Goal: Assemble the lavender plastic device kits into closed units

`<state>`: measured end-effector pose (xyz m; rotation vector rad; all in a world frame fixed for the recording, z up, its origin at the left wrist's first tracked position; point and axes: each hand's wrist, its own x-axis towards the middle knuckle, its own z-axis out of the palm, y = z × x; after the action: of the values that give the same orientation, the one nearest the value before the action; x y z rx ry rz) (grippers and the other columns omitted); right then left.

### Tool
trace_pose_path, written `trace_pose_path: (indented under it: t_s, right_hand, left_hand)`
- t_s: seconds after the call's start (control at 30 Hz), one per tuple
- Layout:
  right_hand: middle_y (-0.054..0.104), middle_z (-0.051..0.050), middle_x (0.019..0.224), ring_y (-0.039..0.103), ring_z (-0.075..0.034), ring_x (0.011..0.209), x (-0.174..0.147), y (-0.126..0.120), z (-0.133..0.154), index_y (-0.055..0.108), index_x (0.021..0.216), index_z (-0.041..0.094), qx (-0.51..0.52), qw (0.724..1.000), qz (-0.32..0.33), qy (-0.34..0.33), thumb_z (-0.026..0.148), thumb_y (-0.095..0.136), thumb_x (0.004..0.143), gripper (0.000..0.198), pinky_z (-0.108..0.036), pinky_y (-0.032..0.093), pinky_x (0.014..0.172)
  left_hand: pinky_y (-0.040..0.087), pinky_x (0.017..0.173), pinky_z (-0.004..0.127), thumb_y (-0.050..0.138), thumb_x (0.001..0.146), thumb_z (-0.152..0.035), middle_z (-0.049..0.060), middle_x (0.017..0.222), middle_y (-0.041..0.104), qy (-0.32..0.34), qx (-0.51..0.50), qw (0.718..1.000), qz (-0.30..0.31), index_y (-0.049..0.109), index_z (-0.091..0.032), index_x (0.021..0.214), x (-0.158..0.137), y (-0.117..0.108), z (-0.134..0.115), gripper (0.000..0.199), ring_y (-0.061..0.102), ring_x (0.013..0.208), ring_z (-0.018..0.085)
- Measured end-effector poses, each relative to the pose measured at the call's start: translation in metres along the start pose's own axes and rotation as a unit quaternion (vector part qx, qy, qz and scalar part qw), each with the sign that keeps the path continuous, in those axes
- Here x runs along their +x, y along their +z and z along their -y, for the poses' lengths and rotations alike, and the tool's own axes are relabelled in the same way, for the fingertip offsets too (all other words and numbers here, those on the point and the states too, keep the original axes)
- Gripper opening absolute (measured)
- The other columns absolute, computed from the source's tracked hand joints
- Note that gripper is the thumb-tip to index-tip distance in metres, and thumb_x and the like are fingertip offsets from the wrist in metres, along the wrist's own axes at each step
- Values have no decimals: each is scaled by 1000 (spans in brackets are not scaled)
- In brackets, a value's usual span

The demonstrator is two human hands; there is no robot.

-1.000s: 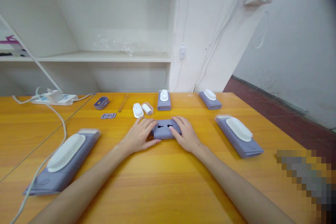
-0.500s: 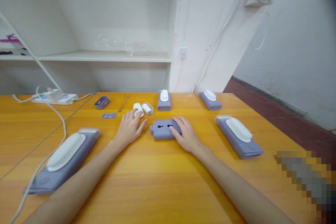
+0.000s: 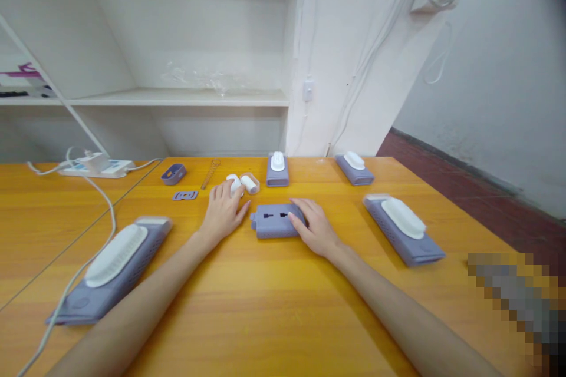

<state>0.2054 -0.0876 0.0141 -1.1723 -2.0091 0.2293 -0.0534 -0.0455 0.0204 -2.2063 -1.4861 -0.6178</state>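
Observation:
My right hand (image 3: 316, 227) grips the right end of a flat purple plastic housing (image 3: 276, 228), thumb on top and fingers over the far side. Two dark slots show in the housing's upper face, and a small tab sticks out at its left end. My left hand (image 3: 224, 212) reaches over a small white plastic piece (image 3: 234, 181), its fingertips on or just above it and partly hiding it. Its thumb stands apart, pointing towards the housing. Beside that piece lies a white cylinder in a clear cover (image 3: 250, 184).
A coil spring (image 3: 210, 174), a purple ring-shaped part (image 3: 174, 174) and a slotted purple plate (image 3: 185, 195) lie at back left. Purple units with white tops, such as one at left (image 3: 110, 271) and one at right (image 3: 404, 228), surround my arms. A power strip (image 3: 97, 167) trails a cable.
My left fingers have moved further over the white piece, covering more of it. The housing and my right hand stay nearly in place; the view has shifted slightly.

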Motion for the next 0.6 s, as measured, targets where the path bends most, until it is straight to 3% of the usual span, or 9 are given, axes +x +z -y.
trace_pose_path:
  t_s: [0.23, 0.6]
  right_hand:
    - [65, -7, 109, 58, -19, 100, -5, -4, 1, 54, 119, 20, 38, 998, -10, -38, 31, 48, 90, 32, -37, 43, 91]
    - [65, -7, 108, 59, -20, 99, -6, -3, -2, 53, 120, 21, 45, 999, -21, -22, 29, 42, 92, 31, -37, 44, 89]
  left_hand:
    - [27, 97, 51, 51, 84, -31, 14, 109, 57, 40, 6, 999, 2, 57, -19, 100, 23, 10, -5, 21, 46, 108, 30]
    - [35, 91, 44, 47, 85, -18, 9, 99, 59, 83, -54, 994, 49, 59, -19, 86, 40, 23, 6, 12, 54, 94, 24]
